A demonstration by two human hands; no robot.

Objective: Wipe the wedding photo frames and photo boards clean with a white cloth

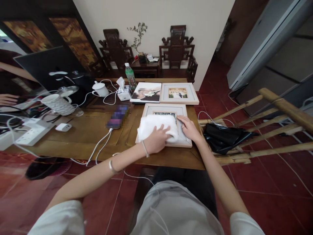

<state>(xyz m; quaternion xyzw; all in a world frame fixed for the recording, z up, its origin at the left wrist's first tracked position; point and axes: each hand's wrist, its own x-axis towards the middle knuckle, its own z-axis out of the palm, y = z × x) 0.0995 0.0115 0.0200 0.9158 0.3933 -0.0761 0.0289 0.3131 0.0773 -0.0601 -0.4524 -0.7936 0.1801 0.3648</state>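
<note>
A light wooden picture frame (184, 142) lies flat near the table's front edge, with a pale mat around a small photo (165, 114). My left hand (158, 138) holds a folded white cloth (149, 125) against it, fingers bent into the fabric. The cloth covers the frame's left part and most of the photo. On the right side of the same frame rests my right hand (189, 128), its fingers stretched out flat and holding nothing. Behind lie a second framed photo (179, 93) and a photo album or print (146, 92), side by side.
Left of the frame, a phone (117, 117) lies with a charging cable. Farther left are a power strip (34, 132), a patterned mug (58, 104), and a lidded cup (100, 88). A tissue box (124, 93) and green bottle (130, 76) stand behind. A bamboo rack (276, 101) adjoins the right edge.
</note>
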